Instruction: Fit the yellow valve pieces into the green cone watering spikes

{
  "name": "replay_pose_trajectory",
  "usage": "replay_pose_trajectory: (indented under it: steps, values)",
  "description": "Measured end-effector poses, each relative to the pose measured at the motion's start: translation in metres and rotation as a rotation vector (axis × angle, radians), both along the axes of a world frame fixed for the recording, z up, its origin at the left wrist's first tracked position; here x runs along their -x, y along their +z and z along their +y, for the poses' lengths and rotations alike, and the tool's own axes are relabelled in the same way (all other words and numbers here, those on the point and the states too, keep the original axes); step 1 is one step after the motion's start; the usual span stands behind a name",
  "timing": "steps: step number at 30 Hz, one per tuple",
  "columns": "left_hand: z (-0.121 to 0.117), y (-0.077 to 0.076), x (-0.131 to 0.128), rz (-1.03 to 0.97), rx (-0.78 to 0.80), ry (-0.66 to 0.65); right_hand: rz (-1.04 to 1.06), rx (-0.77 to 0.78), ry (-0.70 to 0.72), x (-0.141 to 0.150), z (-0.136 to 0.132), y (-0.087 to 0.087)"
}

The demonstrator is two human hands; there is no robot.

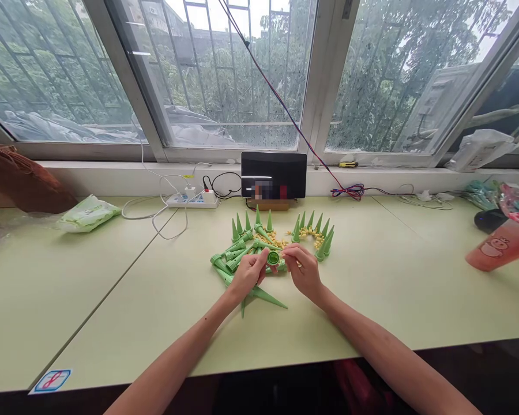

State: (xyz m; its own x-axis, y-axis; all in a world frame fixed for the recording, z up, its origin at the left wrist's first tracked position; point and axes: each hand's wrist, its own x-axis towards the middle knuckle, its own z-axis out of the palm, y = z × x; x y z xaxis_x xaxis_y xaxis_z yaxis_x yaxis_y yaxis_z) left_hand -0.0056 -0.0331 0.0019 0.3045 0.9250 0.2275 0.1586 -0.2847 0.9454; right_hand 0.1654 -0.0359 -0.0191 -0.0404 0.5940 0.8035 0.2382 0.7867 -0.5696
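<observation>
My left hand (249, 274) is closed around a green plastic watering spike (273, 258), its round open end turned up toward me. Close beside that rim on the right, the fingers of my right hand (305, 272) are pinched together; whatever they hold is too small to make out. Under and left of my hands lies a loose heap of green spikes (266, 296), pointing various ways. Behind them, small yellow pieces (313, 234) are scattered on the table, between several upright green cones (328, 242) standing in curved rows.
A dark tablet (274, 173) leans at the window wall behind the cones. Left of it sits a power strip (194, 200) with cables. A green-white packet (89, 214) lies at far left, and a pink cup (499, 245) tilts at far right. The pale table's front edge (225, 369) runs beneath my forearms.
</observation>
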Motion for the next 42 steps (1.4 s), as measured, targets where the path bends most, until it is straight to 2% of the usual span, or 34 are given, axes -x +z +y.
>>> replay_pose_trajectory:
  steps: [3, 10, 19, 26, 31, 36, 39, 42]
  values:
    - [0.001, -0.001, 0.002, 0.011, 0.015, -0.05, 0.013, 0.012, -0.003, 0.0, 0.0, 0.0]
    - [0.0, -0.001, 0.004, 0.013, -0.048, -0.064, 0.059, 0.059, -0.002, 0.001, 0.001, 0.001]
    - [0.002, -0.013, 0.004, 0.155, -0.394, -0.036, 0.061, 0.16, -0.064, -0.001, 0.002, -0.002]
    - [0.006, -0.018, 0.005, 0.2, -0.511, -0.026, 0.057, 0.228, -0.069, -0.001, 0.002, -0.001]
    - [0.001, -0.011, -0.001, 0.224, -0.453, 0.067, 0.076, 0.233, -0.127, 0.0, 0.001, -0.001]
    - [-0.005, -0.001, -0.003, 0.068, -0.3, 0.264, 0.124, 0.179, -0.173, -0.001, 0.001, -0.003]
    - [-0.004, 0.0, -0.002, 0.042, -0.26, 0.261, 0.099, 0.138, -0.168, 0.0, 0.001, -0.004]
    - [-0.003, -0.002, -0.002, 0.048, -0.227, 0.183, 0.068, 0.091, -0.143, 0.001, 0.0, -0.003]
